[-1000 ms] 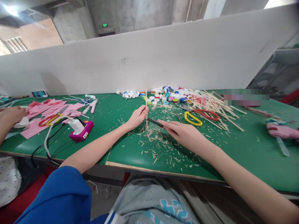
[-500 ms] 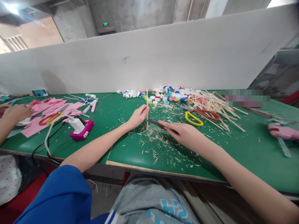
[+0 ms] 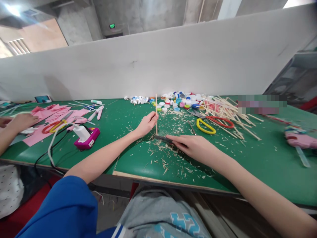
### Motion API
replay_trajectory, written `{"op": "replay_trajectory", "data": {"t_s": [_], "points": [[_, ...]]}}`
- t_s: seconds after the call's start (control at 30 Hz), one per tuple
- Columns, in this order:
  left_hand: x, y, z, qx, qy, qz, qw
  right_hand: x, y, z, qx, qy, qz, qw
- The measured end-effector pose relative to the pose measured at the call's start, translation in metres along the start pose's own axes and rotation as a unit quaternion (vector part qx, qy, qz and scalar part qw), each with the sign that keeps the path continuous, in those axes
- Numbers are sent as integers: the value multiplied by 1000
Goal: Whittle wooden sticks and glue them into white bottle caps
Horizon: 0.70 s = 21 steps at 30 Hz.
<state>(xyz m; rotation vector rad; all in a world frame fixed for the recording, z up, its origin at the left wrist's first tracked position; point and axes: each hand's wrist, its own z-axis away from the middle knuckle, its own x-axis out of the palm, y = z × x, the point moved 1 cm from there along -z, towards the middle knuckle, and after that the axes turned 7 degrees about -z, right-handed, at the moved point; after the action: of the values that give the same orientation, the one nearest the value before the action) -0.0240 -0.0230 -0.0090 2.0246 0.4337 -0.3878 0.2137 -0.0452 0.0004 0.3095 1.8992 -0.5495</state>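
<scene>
Pinched in my left hand (image 3: 148, 123), a thin wooden stick (image 3: 156, 103) stands upright over the green table (image 3: 135, 162). My right hand (image 3: 189, 144) is closed around a dark, flat-bladed knife (image 3: 163, 138), whose blade points left and meets or nearly meets the stick's lower end. Pale wood shavings (image 3: 170, 157) lie scattered on the tabletop below and around both hands. Past the right hand are scissors (image 3: 206, 126) with one yellow and one red handle loop. Beside them a small dark tool (image 3: 191, 127) lies among the shavings.
Coloured bottle caps (image 3: 178, 100) are heaped along the white partition (image 3: 153, 62). A pile of wooden sticks (image 3: 237, 115) sits right of them. At left are a purple power strip (image 3: 88, 138) with cables and pink paper (image 3: 32, 137) near another person's hand (image 3: 23, 121). A pink glue gun (image 3: 300, 139) lies far right.
My right hand has slid the blade down along the stick toward its lower end. My left hand keeps its hold nearly unmoved. The other person's hand at left has shifted slightly.
</scene>
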Motion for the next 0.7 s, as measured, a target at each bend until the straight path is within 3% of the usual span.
{"op": "replay_trajectory", "data": {"t_s": [0.2, 0.37, 0.7], "points": [[0, -4, -2, 7, 0, -1, 1000, -4, 0, -4, 16, 43, 14, 999], [0, -5, -2, 12, -3, 0, 1000, -5, 1, -4, 34, 37, 55, 997], [0, -5, -2, 6, -4, 1, 1000, -7, 3, -6, 38, 6, 35, 999]]}}
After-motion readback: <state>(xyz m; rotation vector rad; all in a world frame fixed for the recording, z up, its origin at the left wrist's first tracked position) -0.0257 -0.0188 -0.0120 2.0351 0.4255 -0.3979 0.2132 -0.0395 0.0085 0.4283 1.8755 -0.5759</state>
